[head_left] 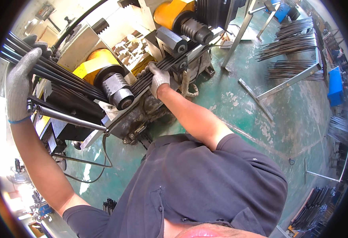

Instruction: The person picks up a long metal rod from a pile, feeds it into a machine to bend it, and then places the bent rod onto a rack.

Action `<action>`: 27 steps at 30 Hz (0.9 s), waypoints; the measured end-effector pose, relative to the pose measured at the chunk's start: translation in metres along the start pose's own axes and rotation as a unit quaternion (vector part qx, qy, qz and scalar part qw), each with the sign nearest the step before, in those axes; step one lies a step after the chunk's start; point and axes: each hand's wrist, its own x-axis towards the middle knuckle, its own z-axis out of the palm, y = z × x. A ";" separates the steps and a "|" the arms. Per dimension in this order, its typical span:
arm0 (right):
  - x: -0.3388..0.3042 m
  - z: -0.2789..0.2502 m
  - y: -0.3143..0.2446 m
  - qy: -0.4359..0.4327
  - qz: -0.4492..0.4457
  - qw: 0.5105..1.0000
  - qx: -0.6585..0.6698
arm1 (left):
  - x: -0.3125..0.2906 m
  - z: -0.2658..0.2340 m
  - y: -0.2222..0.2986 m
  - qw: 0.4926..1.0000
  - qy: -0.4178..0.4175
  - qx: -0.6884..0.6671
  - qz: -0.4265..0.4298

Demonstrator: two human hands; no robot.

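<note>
1. The black rods lie in a bundle across the machine bed, from your left side to near the dark block. They go behind or under the near ribbed cylinder; I cannot tell which.
2. If the two ends of the bundle are not lifted equally, I think the rods could cross each other or jam at this cylinder.
3. If your hold becomes loose, single rods may slide out, because they look smooth and thin.
4. In appearance the rods are dark, straight and slightly shiny. On the left they spread a little like a fan; on the right they lie closer together.
5. Your left hand, in a grey glove, is bent around the left part, with fingers over the rods. Your right hand is closed on them between the near cylinder and the block, thumb on top. There your fingers could be pinched if the bundle rolls or the machine moves.
6. Your left wrist is near the coil spring; the glove cuff could catch on its end.
7. Farther to the right, more rods rest on a metal stand, well apart from you.
</note>
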 end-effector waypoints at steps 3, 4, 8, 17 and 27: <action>-0.006 0.002 0.002 -0.002 0.020 0.999 -0.027 | -0.006 -0.009 0.004 0.999 0.011 0.009 -0.031; -0.001 -0.002 -0.001 -0.007 0.023 0.999 -0.030 | -0.006 -0.002 0.010 0.999 0.023 0.002 -0.031; 0.000 -0.009 -0.005 -0.027 0.028 0.999 -0.029 | -0.003 -0.016 -0.004 0.995 0.021 0.022 -0.095; -0.018 -0.012 -0.039 -0.083 0.096 0.984 -0.125 | -0.005 -0.020 -0.011 0.982 0.054 -0.094 -0.153; -0.002 -0.022 -0.031 -0.014 0.079 0.972 -0.220 | -0.018 -0.003 0.017 0.984 0.012 -0.038 -0.176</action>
